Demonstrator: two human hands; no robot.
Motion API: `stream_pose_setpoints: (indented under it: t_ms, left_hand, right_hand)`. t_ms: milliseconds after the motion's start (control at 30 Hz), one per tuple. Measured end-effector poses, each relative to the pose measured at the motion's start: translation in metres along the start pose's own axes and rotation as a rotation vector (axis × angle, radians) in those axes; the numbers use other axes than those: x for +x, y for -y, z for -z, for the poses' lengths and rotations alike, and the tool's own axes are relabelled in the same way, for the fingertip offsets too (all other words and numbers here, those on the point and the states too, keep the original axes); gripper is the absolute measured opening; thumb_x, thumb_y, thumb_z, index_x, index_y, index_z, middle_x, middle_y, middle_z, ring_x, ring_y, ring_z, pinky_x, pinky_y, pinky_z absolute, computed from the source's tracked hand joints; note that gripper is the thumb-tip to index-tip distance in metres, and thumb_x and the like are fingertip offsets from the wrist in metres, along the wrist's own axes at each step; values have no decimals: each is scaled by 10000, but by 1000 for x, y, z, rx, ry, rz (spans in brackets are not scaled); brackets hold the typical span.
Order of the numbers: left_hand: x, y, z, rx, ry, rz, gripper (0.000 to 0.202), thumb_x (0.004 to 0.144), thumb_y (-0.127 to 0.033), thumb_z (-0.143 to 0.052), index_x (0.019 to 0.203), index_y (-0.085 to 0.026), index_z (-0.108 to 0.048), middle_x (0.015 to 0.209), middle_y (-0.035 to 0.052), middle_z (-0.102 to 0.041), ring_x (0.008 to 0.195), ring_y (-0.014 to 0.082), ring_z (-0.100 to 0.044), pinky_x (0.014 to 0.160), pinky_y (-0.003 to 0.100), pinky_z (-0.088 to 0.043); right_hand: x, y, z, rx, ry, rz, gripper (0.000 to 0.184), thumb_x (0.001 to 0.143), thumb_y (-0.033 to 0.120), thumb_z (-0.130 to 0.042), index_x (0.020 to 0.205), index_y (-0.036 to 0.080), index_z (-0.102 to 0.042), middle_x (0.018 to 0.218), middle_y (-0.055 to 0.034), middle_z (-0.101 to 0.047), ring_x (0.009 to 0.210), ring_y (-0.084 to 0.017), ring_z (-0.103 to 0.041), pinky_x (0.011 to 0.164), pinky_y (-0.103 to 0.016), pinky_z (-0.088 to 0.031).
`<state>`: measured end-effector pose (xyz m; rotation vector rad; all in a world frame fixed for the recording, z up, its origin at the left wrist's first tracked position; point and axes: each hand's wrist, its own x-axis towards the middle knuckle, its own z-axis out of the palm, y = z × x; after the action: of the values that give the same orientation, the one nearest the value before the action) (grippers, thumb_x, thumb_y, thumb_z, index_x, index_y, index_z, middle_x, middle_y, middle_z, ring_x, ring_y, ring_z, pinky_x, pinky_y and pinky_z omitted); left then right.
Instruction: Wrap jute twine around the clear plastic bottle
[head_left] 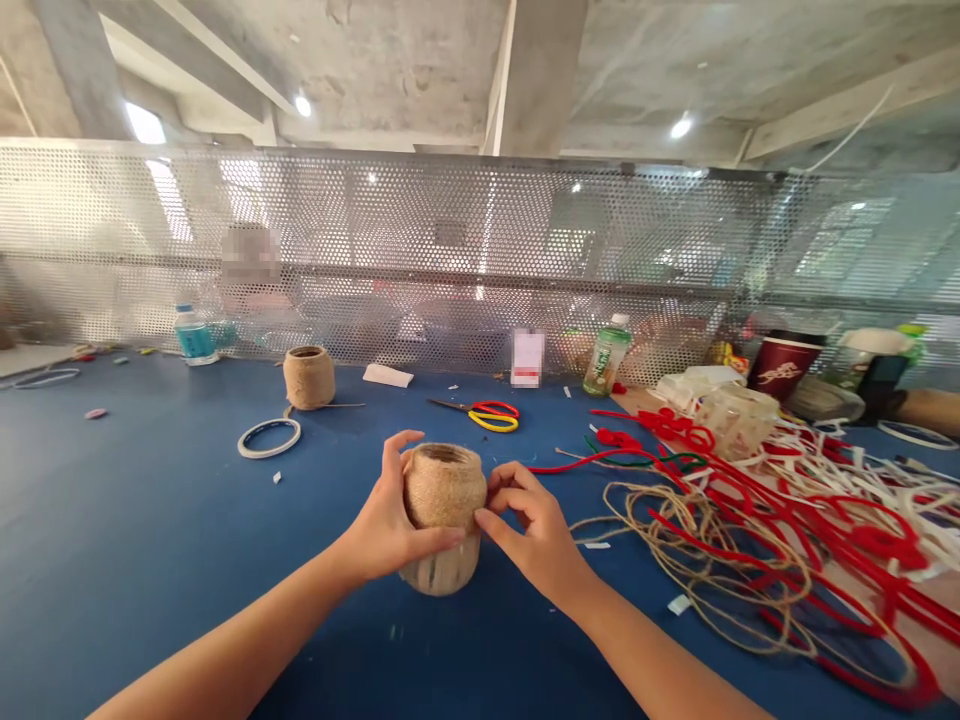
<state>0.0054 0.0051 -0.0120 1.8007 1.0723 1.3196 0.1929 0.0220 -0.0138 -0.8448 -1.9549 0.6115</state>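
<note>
while both hands grip it, the twine-wrapped jar (444, 490) stands upright at the centre of the view, with tight coils of jute covering its upper body and its ribbed lower section (439, 565) left bare. whether its base touches the blue work table (127, 560) cannot be determined from this view.

the left hand (390, 510) is closed around the left side of the jar, with the thumb laid across the front at the lower edge of the coils. the right hand (529, 530) holds the right side, its fingers (510, 490) curled narrowly against the coils.

positions relative to the jar:
- right: loose jute twine (795, 575) lies tangled with red pipe cleaners (847, 540).
- behind, slightly right: scissors with red and yellow handles (487, 415) lie on the table.
- behind, left: a second wrapped jar (309, 378) stands near a white tape roll (268, 438).
- far behind, left: a water bottle (195, 337) stands by a perforated metal screen (450, 240).
- behind, right: a dark red paper cup (784, 365) stands near the screen.
</note>
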Motion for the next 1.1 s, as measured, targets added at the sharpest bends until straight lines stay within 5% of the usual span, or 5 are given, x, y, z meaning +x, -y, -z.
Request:
stream_pose_setpoints:
  t_ms: [133,267,433,667,1100]
  left_hand:
    - [-3,6,-3,238,-119,-328,871,545,-275,-750,1215,-238,-195,1192,140,-463,1090,293,-508,964,582,-307]
    - [0,13,-1,386,-142,-745,838,593,-225,-733,1239,-201,-198,1241,191,-462,1206,312,-437,1039,628,-63]
    - [3,16,1,470,-60,-974,812,641,-219,-714,1272,-228,-204,1276,182,-449,1271,299,-364,1050,572,-141]
    - [0,21,1,537,-68,-812,823,658,-254,-695,1259,-300,-135,1426,182,-217,1315,290,-295,1054,564,-163]
    - [-6,17,-5,231,1,-550,996,553,-351,-767,1283,-245,-98,1247,170,-443,1184,323,-456,1018,595,-235]
  right_hand:
    - [1,-7,-1,148,-80,52,264,705,371,-668,832,219,-493,1001,-44,-481,975,-182,-510,881,-355,-448]
    - [-2,-8,0,158,-8,109,834,580,432,-760,1250,302,-280,1349,-75,-337,1270,-248,-330,1082,-453,-247]
    - [-6,-3,1,-11,107,178,1012,544,369,-793,1344,319,-176,1415,-75,-257,1315,-274,-261,1076,-459,-270]
    - [-3,7,0,-112,17,195,933,529,342,-801,1300,288,-277,1325,-83,-389,1237,-269,-374,1026,-440,-348]
    - [-6,3,-1,52,-23,-14,834,440,486,-803,1168,229,-486,1121,-87,-536,1070,-268,-512,937,-434,-422]
